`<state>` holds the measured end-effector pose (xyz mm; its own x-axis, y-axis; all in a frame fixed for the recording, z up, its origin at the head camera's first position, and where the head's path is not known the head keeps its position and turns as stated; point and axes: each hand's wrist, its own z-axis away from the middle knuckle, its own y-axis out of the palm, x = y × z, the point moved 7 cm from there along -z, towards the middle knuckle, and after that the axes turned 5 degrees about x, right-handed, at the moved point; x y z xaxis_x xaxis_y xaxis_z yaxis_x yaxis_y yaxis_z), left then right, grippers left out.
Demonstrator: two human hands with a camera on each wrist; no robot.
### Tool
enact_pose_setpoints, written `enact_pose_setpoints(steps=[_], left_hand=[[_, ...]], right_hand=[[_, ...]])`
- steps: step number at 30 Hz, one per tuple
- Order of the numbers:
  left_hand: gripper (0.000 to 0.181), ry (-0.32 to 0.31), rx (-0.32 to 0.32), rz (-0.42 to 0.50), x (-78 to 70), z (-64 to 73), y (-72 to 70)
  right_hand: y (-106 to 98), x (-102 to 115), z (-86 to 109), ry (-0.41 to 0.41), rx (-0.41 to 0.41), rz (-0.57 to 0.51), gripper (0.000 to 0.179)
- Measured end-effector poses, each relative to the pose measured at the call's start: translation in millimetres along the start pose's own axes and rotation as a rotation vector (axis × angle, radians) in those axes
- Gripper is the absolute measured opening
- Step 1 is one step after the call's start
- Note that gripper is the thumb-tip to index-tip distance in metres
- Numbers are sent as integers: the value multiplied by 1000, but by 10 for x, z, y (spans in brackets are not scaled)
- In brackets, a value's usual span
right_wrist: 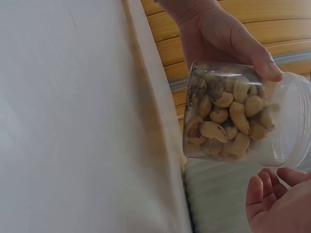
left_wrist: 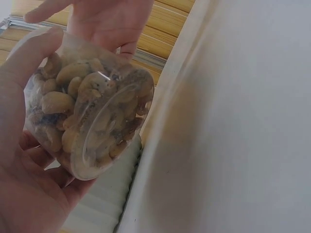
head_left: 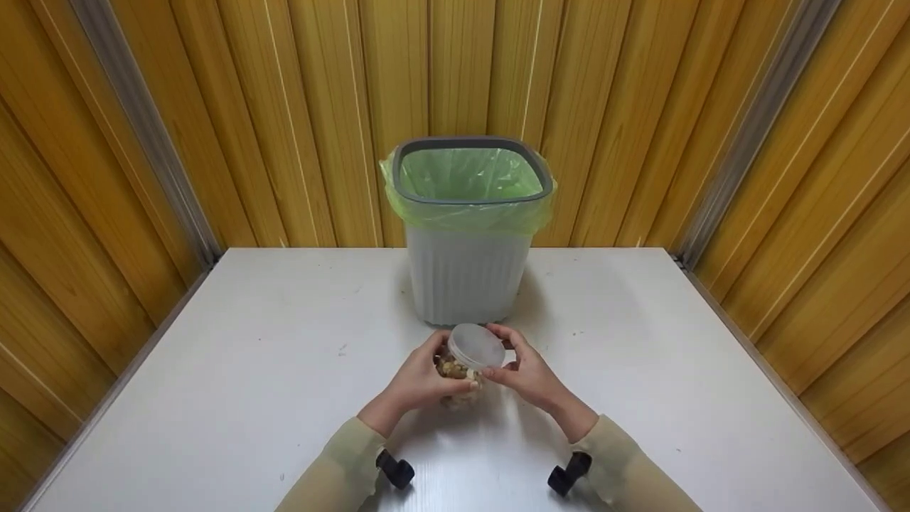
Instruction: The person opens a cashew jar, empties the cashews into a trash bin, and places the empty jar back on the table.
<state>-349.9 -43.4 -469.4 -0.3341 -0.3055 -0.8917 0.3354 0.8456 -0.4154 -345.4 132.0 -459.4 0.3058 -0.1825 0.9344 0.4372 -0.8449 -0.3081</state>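
Note:
A clear plastic jar [right_wrist: 228,116] of cashew nuts tilts above the white table. My left hand [head_left: 421,375] grips its side, fingers and thumb wrapped around the wall, as the left wrist view shows the jar's round base [left_wrist: 112,131] facing the camera. Over the jar's mouth sits a translucent white lid [head_left: 478,346], facing up and toward the right. With thumb and fingers on opposite sides of the lid's rim, my right hand [head_left: 532,375] holds it. In the right wrist view the curled fingers of the right hand [right_wrist: 282,204] are close by the jar's neck.
Just beyond the hands stands a white ribbed trash bin [head_left: 466,277] with a grey rim ring [head_left: 473,202] and a green bag [head_left: 466,174] lining it. Wood-look panels [head_left: 320,121] wall the white table [head_left: 284,370] at the back and both sides.

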Motion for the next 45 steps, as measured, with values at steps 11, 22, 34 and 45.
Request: enact_pose_setpoints(steps=[11, 22, 34, 45], left_hand=[[76, -7, 4, -10, -26, 14, 0], [77, 0, 11, -15, -37, 20, 5], [78, 8, 18, -1, -34, 24, 17], [79, -17, 16, 14, -18, 14, 28]], right_hand=[[-34, 8, 2, 30, -66, 19, 70], [-22, 3, 3, 6, -31, 30, 71], [-4, 34, 10, -25, 8, 10, 71], [2, -11, 5, 16, -16, 28, 79]])
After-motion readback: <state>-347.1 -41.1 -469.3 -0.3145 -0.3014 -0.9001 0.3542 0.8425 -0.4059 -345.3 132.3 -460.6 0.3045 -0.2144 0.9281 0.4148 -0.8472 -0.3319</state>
